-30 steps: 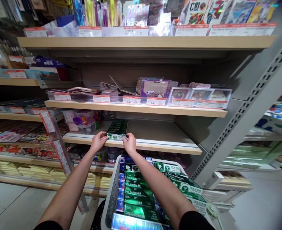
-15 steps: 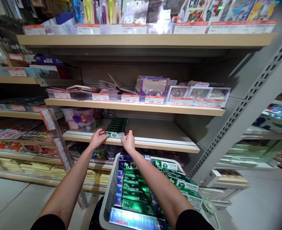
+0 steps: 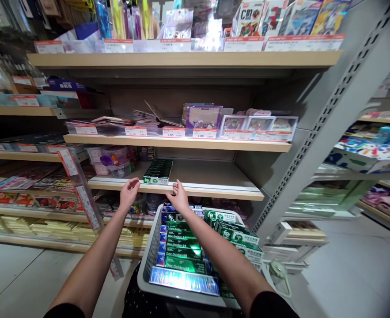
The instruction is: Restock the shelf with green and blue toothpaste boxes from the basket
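Observation:
A row of green toothpaste boxes [image 3: 158,172] sits on the lower shelf, its front face level with the shelf edge. My left hand [image 3: 129,193] is just left of the row, apart from it, fingers loosely curved with nothing held. On the other side, my right hand [image 3: 179,197] hovers in front of the shelf edge, thumb and fingers apart, holding nothing. Below my right forearm a grey basket [image 3: 149,260] holds many green toothpaste boxes [image 3: 185,265] and a shiny blue-silver box [image 3: 183,280] lying across its near end.
Plastic tubs [image 3: 117,161] stand left of the row on the same shelf [image 3: 211,174]. The shelf above [image 3: 178,142] carries cards and small cases. A slotted metal upright [image 3: 301,150] rises at the right. A sign strip [image 3: 82,198] juts out at the left.
Both hands have let go of the toothpaste row and drawn apart from its sides. The row stays on the shelf. The view has shifted slightly.

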Motion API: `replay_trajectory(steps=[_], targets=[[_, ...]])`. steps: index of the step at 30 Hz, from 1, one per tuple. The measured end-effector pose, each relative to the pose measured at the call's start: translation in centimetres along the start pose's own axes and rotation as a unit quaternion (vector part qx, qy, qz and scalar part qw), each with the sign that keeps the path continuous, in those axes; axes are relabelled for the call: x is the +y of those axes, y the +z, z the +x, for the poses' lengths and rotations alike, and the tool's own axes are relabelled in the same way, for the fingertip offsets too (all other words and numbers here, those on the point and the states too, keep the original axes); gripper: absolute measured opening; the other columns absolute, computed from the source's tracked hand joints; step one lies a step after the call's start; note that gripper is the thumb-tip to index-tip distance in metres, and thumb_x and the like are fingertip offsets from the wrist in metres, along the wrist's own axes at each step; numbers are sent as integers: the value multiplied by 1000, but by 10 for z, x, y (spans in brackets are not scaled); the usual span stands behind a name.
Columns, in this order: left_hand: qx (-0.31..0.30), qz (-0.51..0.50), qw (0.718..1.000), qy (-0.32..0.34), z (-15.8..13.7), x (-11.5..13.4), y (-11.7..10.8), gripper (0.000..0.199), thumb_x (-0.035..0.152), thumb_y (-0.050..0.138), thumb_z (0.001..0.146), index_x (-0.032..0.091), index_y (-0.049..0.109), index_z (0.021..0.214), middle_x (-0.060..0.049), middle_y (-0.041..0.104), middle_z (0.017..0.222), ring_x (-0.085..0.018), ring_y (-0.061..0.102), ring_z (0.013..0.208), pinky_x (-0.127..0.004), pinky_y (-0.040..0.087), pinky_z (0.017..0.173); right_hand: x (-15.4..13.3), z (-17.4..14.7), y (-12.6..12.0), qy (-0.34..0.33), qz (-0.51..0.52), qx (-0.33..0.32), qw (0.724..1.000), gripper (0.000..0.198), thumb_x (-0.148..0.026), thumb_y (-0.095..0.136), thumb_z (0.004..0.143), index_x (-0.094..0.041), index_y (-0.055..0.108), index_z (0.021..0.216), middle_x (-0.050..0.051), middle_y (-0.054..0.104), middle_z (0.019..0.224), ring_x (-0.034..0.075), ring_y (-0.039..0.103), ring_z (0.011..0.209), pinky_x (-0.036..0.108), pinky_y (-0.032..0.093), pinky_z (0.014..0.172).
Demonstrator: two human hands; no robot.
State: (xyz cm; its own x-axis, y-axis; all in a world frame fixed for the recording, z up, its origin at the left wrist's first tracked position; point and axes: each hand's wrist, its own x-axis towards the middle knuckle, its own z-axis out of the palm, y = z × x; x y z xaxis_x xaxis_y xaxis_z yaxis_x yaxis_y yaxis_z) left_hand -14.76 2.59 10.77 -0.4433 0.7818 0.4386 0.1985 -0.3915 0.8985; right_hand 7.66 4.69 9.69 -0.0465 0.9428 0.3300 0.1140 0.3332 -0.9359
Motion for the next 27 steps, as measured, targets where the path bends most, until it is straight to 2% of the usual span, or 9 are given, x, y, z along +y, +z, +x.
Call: replay_trajectory(steps=[2,5,9,14,18,23,27], targets=[[19,-14,1000,0,-22,3,-1,48,50,67,73,13,62,103,-14,67,109,-25,64,104,-43,52,94,-1,-13,-15,-18,24,20,999,59,-21,63,74,-15,47,130,15,62,121,24,62,113,40,50,99],[0,-24,999,-36,-57,7,2,48,52,67,73,13,61,102,-13,67,107,-25,65,101,-40,56,85,-3,-37,-41,-40,25,53,997,38,-21,51,83,-15,54,120,14,65,114,22,65,107,40,52,95],[-57,-19,992,-112,-103,5,18,52,54,67,72,15,61,104,-13,67,110,-25,66,100,-39,57,83,-1,-76,-67,-42,-38,83,995,38,-23,49,84,-18,54,121,13,61,121,23,60,114,42,50,98],[-119,-22,979,-162,-144,-7,42,52,51,70,70,16,60,107,-14,66,116,-25,65,106,-40,53,90,15,-116,-77,-29,-160,102,981,49,-24,50,83,-19,47,132,14,50,133,26,46,128,46,38,109],[-130,-7,978,-161,-160,-16,51,50,51,68,73,16,60,108,-15,66,118,-24,65,106,-38,50,94,33,-124,-78,8,-191,96,977,57,-31,52,83,-14,42,136,18,45,137,30,42,131,48,36,109],[-140,36,978,-151,-166,-18,48,47,49,62,80,18,63,115,-12,66,121,-24,65,106,-37,51,93,46,-124,-81,13,-181,107,977,50,-36,51,86,-17,46,132,16,53,121,29,54,113,48,44,100],[-146,59,976,-149,-166,-13,47,47,49,62,80,19,65,117,-11,67,119,-24,65,105,-37,52,91,44,-125,-82,23,-182,98,978,43,-38,51,87,-18,52,124,13,56,111,28,56,103,46,46,95]])
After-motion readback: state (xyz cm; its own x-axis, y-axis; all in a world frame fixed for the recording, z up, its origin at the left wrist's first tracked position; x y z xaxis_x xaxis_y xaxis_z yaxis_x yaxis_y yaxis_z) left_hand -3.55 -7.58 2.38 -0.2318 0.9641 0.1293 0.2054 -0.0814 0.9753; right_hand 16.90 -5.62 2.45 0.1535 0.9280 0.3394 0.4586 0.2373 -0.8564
